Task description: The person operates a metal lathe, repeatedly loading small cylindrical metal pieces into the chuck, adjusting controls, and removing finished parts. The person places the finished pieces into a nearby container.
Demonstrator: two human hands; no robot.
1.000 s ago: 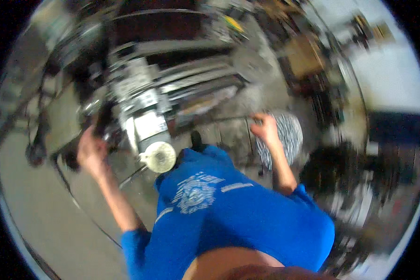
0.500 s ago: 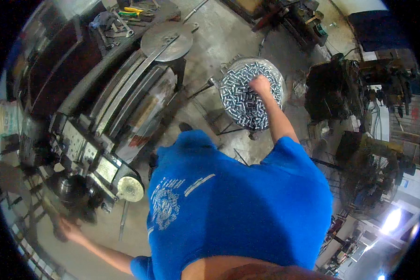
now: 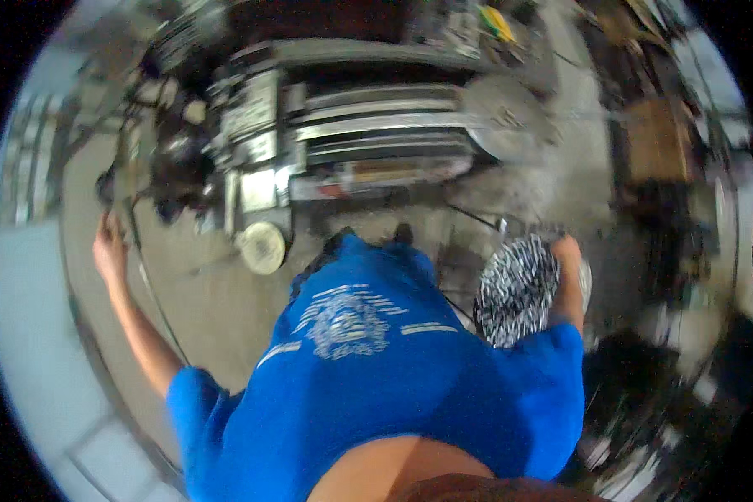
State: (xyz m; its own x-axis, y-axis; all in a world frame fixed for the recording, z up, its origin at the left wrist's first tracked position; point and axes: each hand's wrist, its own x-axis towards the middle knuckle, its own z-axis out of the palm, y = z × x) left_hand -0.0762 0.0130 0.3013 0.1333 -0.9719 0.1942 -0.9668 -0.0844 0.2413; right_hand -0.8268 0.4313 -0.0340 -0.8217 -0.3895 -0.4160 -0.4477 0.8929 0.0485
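Note:
My right hand (image 3: 566,248) is over the far right edge of a round tray (image 3: 586,289) heaped with small shiny metal cylinders (image 3: 519,289). Its fingers look curled closed; whatever may be inside them is hidden. Out to the far left, my left arm is stretched away from my body. My left hand (image 3: 109,244) is near the dark left end of a lathe-like machine (image 3: 258,125), beside a thin rod. Motion blur smears its fingers, so I cannot tell whether it grips anything.
Ahead, the machine's long bed (image 3: 376,125) runs across, ending at the right in a large metal disc (image 3: 510,117). A pale round wheel (image 3: 262,248) juts out at its near left. Yellow-handled tools (image 3: 498,23) lie behind. Dark equipment (image 3: 661,209) lines the right side.
The view has swung leftward, so the machine now lies straight ahead and the tray sits further right. My right hand has shifted from the middle of the metal pieces to the tray's edge.

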